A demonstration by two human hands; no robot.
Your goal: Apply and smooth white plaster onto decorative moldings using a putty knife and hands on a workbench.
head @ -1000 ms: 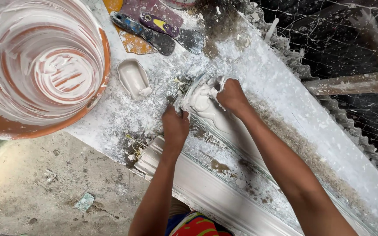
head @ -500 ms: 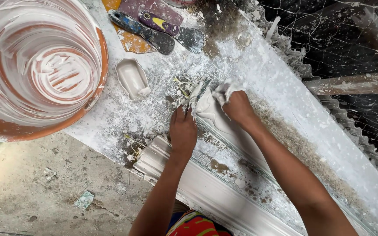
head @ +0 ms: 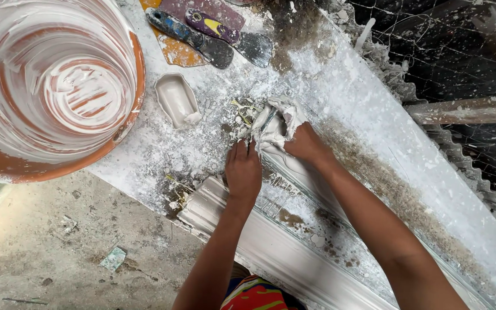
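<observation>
My left hand (head: 243, 172) lies flat, fingers together, pressing on the end of a long white plaster moulding strip (head: 271, 247) that runs diagonally to the lower right. My right hand (head: 306, 146) grips a wad of plaster-soaked fibre (head: 276, 117) bunched at the upper end of the strip, just beyond my left fingertips. The strip rests on a plaster-dusted white board (head: 374, 109). Wet plaster and scraps are scattered around the wad.
A large orange bucket (head: 138, 86) smeared with white plaster fills the upper left. A small white oval dish (head: 176, 100) sits beside it. Two dirty putty knives (head: 202, 43) lie at the top. A wooden stick (head: 466, 109) and corrugated sheet edge (head: 460, 161) are at the right. Dirt floor (head: 58, 252) lies lower left.
My right hand has slid slightly down and back along the strip, pulling the wad into a tighter bunch. My left hand has shifted a little toward it and stays pressed flat.
</observation>
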